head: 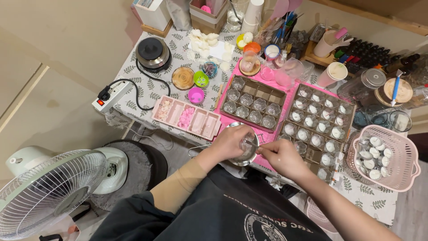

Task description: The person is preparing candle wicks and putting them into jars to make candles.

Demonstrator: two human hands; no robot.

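My left hand (230,142) holds a small clear glass cup over a shiny metal pot (244,156) at the table's near edge. Opposite it, my right hand (280,154) pinches a thin metal tool whose tip reaches into that cup. Just beyond the hands, a tray of several empty flower-shaped glass cups (254,103) rests on a pink mat (267,135). To the right lies a second tray (317,121) with cups filled with white wax.
A pink compartment mould (187,117) sits left of the hands. A pink basket (383,156) of small cups stands at the right. A black hot plate (153,52) and a power strip (111,94) occupy the far left. A white fan (49,187) stands on the floor.
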